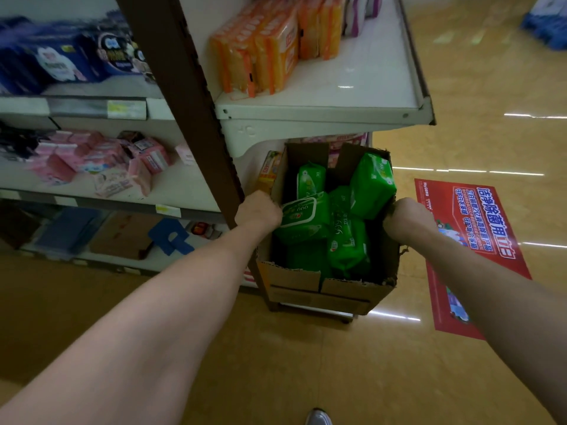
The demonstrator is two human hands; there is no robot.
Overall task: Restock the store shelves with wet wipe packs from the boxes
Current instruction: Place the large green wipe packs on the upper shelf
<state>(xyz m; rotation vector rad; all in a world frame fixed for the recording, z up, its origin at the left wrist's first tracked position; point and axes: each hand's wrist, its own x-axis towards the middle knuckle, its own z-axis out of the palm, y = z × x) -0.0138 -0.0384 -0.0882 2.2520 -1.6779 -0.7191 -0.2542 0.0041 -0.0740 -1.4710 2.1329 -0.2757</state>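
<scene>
Notably, left hand (259, 210) and right hand (408, 219) grip the torn cardboard box (343, 289) rims; tearing could spill wet wipe packs (346, 240).

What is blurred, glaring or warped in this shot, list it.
Head view: the blue packs on the upper-left shelf smear with blur; light streaks glare off the glossy floor; the wide lens slants the brown shelf post; the green wet wipe packs in the cardboard box, gripped by left hand and right hand, look fairly sharp.
</scene>
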